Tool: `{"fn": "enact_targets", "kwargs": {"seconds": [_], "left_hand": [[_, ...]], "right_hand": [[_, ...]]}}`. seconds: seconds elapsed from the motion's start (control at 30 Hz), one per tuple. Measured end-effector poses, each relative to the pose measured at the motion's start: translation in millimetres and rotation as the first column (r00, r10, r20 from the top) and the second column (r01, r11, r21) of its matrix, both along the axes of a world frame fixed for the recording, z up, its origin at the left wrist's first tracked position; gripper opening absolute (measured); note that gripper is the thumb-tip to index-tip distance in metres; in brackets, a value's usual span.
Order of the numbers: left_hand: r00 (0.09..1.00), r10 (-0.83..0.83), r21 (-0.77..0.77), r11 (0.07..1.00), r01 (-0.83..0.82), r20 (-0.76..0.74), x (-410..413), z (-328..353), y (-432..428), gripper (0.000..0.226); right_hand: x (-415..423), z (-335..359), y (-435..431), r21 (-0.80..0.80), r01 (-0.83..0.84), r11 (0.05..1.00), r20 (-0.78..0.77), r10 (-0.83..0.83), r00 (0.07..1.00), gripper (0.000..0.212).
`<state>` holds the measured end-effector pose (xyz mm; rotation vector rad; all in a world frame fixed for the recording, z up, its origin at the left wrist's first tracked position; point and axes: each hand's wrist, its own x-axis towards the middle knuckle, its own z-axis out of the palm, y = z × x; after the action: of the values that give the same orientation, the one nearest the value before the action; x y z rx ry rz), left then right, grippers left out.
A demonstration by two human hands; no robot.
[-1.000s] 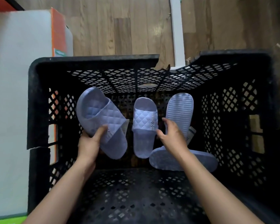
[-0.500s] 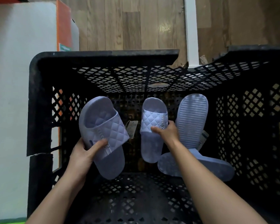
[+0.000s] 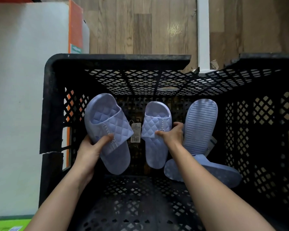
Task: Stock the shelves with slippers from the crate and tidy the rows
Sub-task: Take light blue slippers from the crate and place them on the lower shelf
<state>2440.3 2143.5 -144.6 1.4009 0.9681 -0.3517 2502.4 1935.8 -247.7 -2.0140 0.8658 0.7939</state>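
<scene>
I look down into a black lattice crate (image 3: 120,59) on a wooden floor. My left hand (image 3: 92,147) grips a lilac quilted slipper (image 3: 107,129) by its strap, held inside the crate at the left. My right hand (image 3: 172,134) grips the strap of a second lilac slipper (image 3: 157,130) at the middle; a price tag (image 3: 136,132) hangs between the two. A third slipper (image 3: 200,125) leans sole-up against the far wall on the right. A fourth slipper (image 3: 215,172) lies on the crate floor, partly hidden under my right forearm.
A white box with an orange side (image 3: 28,64) stands left of the crate. A white post (image 3: 203,30) rises behind the crate's broken far rim. A green surface (image 3: 8,225) shows at the bottom left. No shelves are in view.
My right hand reached the middle slipper and closed on its strap. My left hand kept its slipper and turned it more upright.
</scene>
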Motion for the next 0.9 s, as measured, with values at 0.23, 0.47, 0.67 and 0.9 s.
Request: {"fn": "enact_targets", "kwargs": {"seconds": [0.23, 0.47, 0.67, 0.9], "left_hand": [[1.000, -0.016, 0.003, 1.000, 0.016, -0.010, -3, 24, -7, 0.060], [0.999, -0.032, -0.043, 0.999, 0.033, 0.013, 5, 91, -16, 0.068], [0.997, -0.039, -0.076, 0.996, 0.044, 0.069, 9, 193, -18, 0.074], [0.983, -0.147, -0.022, 0.988, 0.150, 0.109, 15, 322, -13, 0.081]], "right_hand": [[-25, 55, -7, 0.068, -0.089, 0.994, 0.147, 0.078, 0.986, 0.051], [-33, 159, -30, 0.089, 0.037, 0.995, 0.267, -0.059, 0.962, 0.043], [-29, 272, -45, 0.105, -0.013, 0.994, 0.294, -0.019, 0.955, 0.055], [-24, 412, -41, 0.099, -0.110, 0.989, 0.383, 0.064, 0.922, 0.059]]}}
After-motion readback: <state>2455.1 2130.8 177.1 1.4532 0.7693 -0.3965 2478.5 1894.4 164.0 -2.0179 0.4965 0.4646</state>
